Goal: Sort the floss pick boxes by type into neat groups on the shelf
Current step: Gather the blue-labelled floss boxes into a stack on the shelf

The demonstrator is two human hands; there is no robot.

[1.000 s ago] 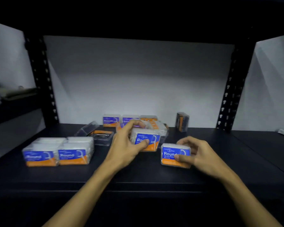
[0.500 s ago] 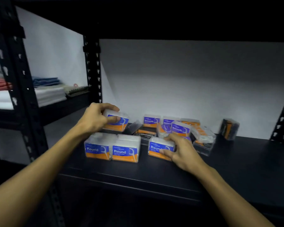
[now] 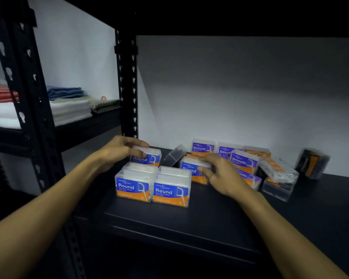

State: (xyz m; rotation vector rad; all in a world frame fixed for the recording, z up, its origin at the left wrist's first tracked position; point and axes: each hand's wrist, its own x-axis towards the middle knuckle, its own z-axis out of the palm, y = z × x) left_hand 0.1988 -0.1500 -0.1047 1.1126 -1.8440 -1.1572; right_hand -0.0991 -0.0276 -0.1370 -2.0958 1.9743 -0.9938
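Round boxes: left hand [image 3: 119, 151] grips one [image 3: 147, 157] behind the front pair [image 3: 152, 187]; right hand [image 3: 220, 172] grips another [image 3: 191, 170]. Best set both down flush, labels forward.

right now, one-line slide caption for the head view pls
Left hand sets a Round box behind two front Round boxes while right hand grips another Round box.

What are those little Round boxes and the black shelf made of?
The two front Round boxes look like clear, glossy hard plastic: the white picks show through the lids, and the printed labels look like paper. The black shelf looks like matte painted board, and its slotted post looks like painted metal, though the dim light leaves that uncertain.
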